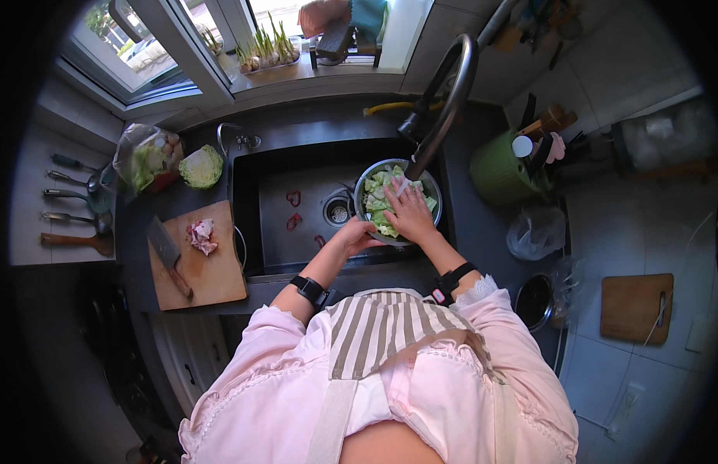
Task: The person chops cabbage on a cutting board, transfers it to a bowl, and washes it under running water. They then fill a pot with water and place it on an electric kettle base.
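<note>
A metal bowl [439,200] of torn cabbage leaves [377,188] stands in the right part of the dark sink [272,243], under the curved faucet [464,69]. My left hand [359,236] grips the bowl's near left rim. Spread flat on the leaves is my right hand [411,210], its fingers apart under the spout, where a stream of water seems to fall. Left of the bowl, the drain [337,212] and several dark red pieces [293,221] show on the sink floor.
Left of the sink, a wooden cutting board [223,278] bears a cleaver [165,243] and raw meat [202,236]. Behind it are a cut cabbage [201,167] and a plastic bag of food [147,156]. At right stand a green knife-holding container [501,171], a plastic bag [536,233] and a pot [534,301].
</note>
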A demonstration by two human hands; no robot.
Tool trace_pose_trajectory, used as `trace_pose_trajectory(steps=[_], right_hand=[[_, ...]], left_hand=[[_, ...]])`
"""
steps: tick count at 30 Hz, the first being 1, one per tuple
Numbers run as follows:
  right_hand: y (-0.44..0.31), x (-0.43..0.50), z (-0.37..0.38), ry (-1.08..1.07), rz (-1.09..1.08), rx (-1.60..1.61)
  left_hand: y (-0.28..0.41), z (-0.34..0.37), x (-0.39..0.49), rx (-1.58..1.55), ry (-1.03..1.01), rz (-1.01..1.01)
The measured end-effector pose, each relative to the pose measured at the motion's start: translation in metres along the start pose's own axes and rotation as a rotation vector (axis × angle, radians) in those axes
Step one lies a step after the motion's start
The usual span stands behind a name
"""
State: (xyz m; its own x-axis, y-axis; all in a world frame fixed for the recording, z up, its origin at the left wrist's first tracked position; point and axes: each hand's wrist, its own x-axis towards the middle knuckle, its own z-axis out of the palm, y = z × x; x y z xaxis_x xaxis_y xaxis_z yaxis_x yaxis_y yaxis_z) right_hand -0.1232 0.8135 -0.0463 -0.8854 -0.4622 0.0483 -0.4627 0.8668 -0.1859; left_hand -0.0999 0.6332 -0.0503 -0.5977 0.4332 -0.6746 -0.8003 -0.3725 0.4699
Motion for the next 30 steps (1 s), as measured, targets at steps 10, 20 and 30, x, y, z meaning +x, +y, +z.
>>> trace_pose_trajectory(steps=[10, 20, 30], right_hand=[[0.003, 0.009, -0.006, -0.047, 0.099, 0.194], [0.035, -0.009, -0.001, 0.263, 0.242, 0.662], [0.070, -0.040, 0.008, -0.135, 0.932, 1.614]], left_hand=[[0.005, -0.023, -0.007, 0.024, 0.049, -0.034], [-0.002, -0.042, 0.003, 0.023, 0.085, -0.057], [0.024, -0.021, -0.002, 0.223, 0.072, -0.122]])
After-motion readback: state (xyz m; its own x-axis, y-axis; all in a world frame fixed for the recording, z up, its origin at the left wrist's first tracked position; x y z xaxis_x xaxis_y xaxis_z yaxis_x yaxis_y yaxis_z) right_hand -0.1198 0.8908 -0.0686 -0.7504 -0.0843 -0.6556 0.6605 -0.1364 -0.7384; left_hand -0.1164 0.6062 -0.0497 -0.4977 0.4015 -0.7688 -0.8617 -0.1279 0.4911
